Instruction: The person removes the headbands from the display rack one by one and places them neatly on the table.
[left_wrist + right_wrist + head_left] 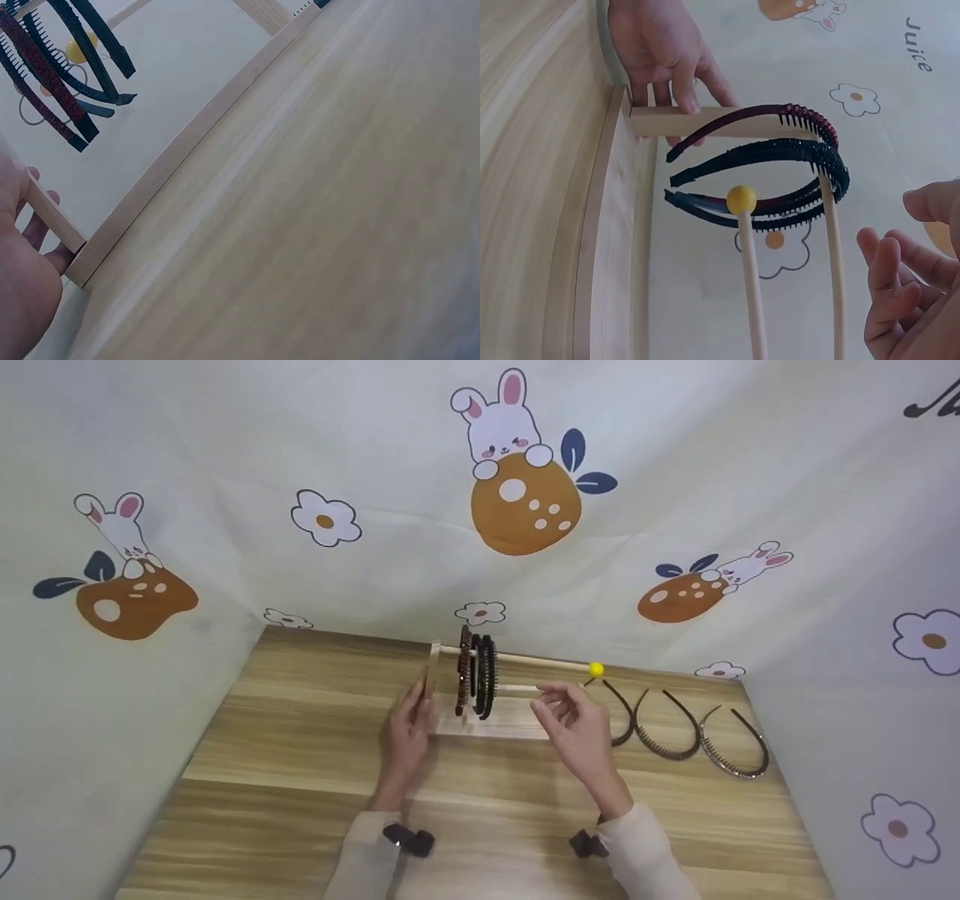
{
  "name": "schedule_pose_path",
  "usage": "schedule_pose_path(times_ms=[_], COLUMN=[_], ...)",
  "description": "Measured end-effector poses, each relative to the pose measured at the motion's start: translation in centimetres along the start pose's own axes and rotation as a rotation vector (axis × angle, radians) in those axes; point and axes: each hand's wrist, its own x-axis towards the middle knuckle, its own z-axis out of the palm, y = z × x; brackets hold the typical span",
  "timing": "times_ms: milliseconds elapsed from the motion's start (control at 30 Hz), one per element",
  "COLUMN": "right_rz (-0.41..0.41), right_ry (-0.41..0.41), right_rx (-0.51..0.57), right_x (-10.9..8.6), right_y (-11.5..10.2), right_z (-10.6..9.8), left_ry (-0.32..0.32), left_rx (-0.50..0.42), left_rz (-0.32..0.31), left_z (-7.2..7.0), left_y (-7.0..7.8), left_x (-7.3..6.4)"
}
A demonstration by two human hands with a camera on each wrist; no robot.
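Observation:
A wooden headband rack [487,727] stands at the middle back of the table, with two dowels reaching rightward from its upright [712,122]. Several dark headbands [486,679] hang on the dowels near that upright, among them a dark red one [761,112] with comb teeth. My left hand [410,724] grips the upright, its thumb and fingers on opposite sides of the wood. Beside the front dowel is my right hand [577,727], fingers loosely bent and holding nothing. In the right wrist view, a gap shows between that hand [915,277] and the dowels.
A yellow ball [596,669] caps the back dowel. To the right, three toothed headbands lie in a row on the wood-grain table [300,750]: one [621,709] partly behind my right hand, a middle one [666,754] and a sparkly one [739,771]. Printed cloth [390,585] walls the back and sides.

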Motion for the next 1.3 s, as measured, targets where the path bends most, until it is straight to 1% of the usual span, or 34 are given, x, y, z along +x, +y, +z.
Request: schedule_pose_path(times_ms=[133,300,567,700,833,1000,1100,1233,1300], right_rz=[0.053,0.125,0.183,0.197,0.204,0.210,0.199,0.180,0.179], right_ry=[-0.033,-0.056,-0.046,-0.038,-0.023,-0.023,-0.028,-0.029,-0.031], right_rx=[0.038,0.077,0.102,0.136,0.171,0.185,0.193,0.205,0.210], right_x=[0.4,0.9,1.8,2.1,2.2,2.3,2.4,2.7,2.7], right_y=[-0.2,-0.3,-0.5,-0.5,-0.7,-1.0,-1.1,-1.1,-1.0], right_z=[0.9,2.0,3.7,4.3,4.7,5.2,5.5,5.8,6.0], left_ry=[0.003,0.006,0.008,-0.001,-0.004,-0.003,0.014,0.043,0.044], left_rx=[0.024,0.050,0.020,0.007,0.000,0.002,0.013,0.028,0.025], left_rz=[0.017,0.018,0.009,-0.012,-0.009,-0.002,0.022,0.072,0.076], left_z=[-0.1,-0.1,0.0,0.0,0.0,0.0,0.0,0.1,0.1], left_y=[0.1,0.1,0.2,0.2,0.1,0.2,0.2,0.1,0.1], left_x=[0.0,0.0,0.2,0.2,0.3,0.2,0.2,0.3,0.3])
